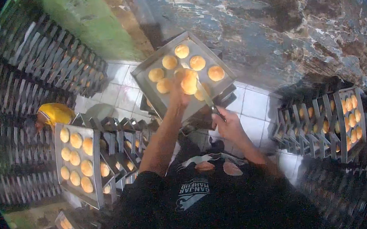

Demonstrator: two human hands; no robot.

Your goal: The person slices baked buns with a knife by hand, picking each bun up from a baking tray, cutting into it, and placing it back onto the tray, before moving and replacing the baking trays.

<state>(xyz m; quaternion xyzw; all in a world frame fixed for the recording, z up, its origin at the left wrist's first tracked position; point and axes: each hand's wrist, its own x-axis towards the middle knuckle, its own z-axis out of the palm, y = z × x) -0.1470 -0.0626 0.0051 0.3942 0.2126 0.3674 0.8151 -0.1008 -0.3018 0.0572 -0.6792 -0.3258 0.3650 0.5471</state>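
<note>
A metal tray [142, 76] with several round golden buns lies tilted in front of me, on top of other trays. Over its middle, my left hand [179, 90] is closed round a bun [189, 83], and its fingers are partly blurred. My right hand [229, 125], at the tray's lower right edge, grips the handle of a knife [205, 95]. The blade points up and left and reaches the right side of the held bun. More buns, such as one at the top [181, 51], rest around my left hand.
Stacked trays of buns stand at the left [99, 169] and right [341, 128], with another tray [60, 223] at the lower left. Tall racks line the left side. A person in a yellow shirt [56, 114] is at the left. A worn wall [263, 19] rises beyond the tray.
</note>
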